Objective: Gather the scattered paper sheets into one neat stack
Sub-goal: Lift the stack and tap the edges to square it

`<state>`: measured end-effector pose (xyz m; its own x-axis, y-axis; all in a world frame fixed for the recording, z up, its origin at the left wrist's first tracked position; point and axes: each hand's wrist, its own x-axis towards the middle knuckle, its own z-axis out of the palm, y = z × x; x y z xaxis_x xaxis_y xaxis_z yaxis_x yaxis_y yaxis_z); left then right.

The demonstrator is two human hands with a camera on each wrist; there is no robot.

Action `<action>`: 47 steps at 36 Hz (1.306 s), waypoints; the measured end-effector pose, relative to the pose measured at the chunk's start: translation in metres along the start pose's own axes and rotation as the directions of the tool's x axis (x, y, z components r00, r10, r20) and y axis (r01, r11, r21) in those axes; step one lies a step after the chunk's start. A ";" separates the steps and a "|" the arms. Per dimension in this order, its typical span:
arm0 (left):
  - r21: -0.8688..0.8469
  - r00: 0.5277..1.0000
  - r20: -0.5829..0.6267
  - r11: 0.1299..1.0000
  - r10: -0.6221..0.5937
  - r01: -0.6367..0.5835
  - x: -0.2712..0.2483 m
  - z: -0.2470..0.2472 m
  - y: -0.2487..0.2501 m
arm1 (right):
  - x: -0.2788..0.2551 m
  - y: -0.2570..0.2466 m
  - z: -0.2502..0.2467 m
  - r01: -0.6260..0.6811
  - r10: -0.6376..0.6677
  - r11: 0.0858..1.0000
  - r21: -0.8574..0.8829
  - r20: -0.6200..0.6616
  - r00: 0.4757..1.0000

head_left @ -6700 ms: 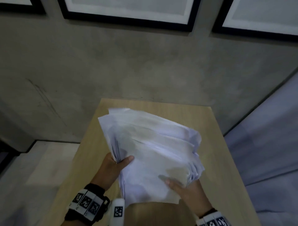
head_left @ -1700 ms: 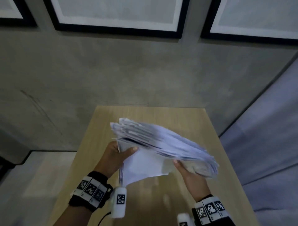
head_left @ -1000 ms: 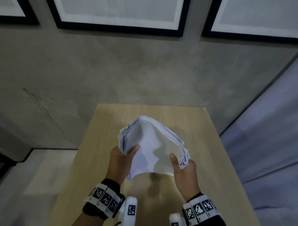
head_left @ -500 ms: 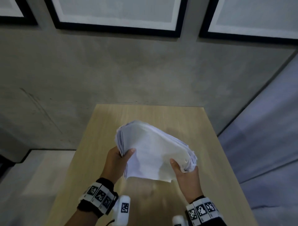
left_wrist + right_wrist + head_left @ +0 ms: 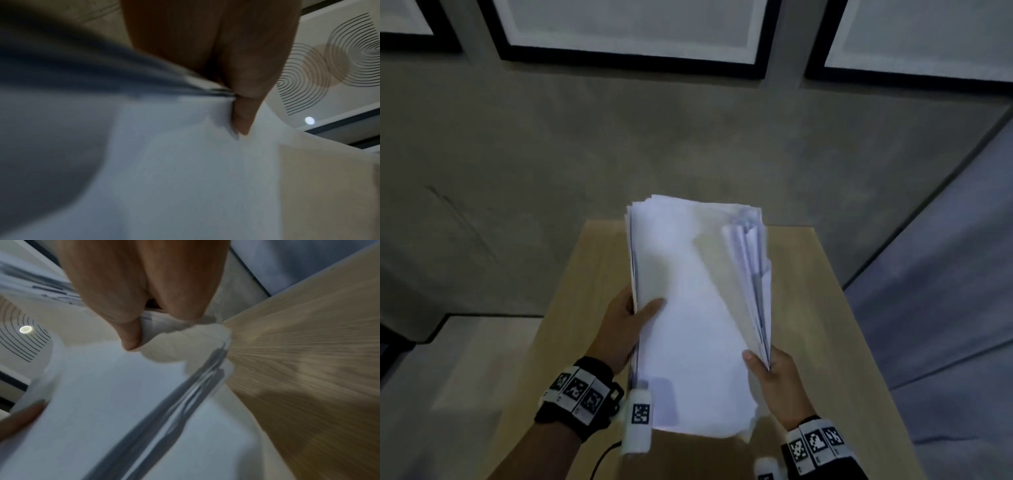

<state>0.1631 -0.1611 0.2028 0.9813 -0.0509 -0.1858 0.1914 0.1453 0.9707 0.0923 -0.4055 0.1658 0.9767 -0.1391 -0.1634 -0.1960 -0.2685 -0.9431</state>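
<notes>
A thick stack of white paper sheets [image 5: 688,325] stands tilted up above the wooden table [image 5: 835,329], its long edges held between both hands. My left hand [image 5: 626,329] grips the left edge, thumb across the front sheet and fingers behind. My right hand [image 5: 774,373] pinches the lower right edge, where the sheets fan apart slightly. In the left wrist view the thumb presses on the paper stack [image 5: 185,170]. In the right wrist view the thumb and fingers clamp the paper stack [image 5: 115,402] at its splayed edge. No loose sheets show on the table.
The table butts against a grey concrete wall [image 5: 654,144] hung with black-framed pictures [image 5: 633,31]. A grey curtain or fabric [image 5: 945,291] lies along the table's right side. To the left the floor [image 5: 465,359] drops away.
The stack was lying low and flat between my hands; now it is raised and turned upright, longer edge pointing away, and its sheets are more aligned. Both hands kept their grip.
</notes>
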 end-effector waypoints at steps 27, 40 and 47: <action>0.163 0.974 -0.115 0.971 0.193 -0.173 -0.016 0.008 -0.023 | 0.006 -0.032 0.022 0.185 -0.152 0.974 0.133 -0.225 0.962; 0.373 0.997 -0.014 0.925 0.079 -0.068 -0.007 -0.009 -0.047 | -0.001 -0.015 0.014 0.067 -0.042 0.988 0.140 -0.179 0.983; 0.258 0.984 -0.098 0.959 0.148 -0.119 0.010 0.004 -0.034 | 0.008 0.006 0.003 -0.025 0.034 0.993 0.113 -0.073 0.997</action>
<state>0.1660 -0.1706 0.1686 0.9962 0.0687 -0.0540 0.0614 -0.1099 0.9921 0.0996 -0.4051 0.1578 0.9605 -0.2175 -0.1733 -0.2094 -0.1555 -0.9654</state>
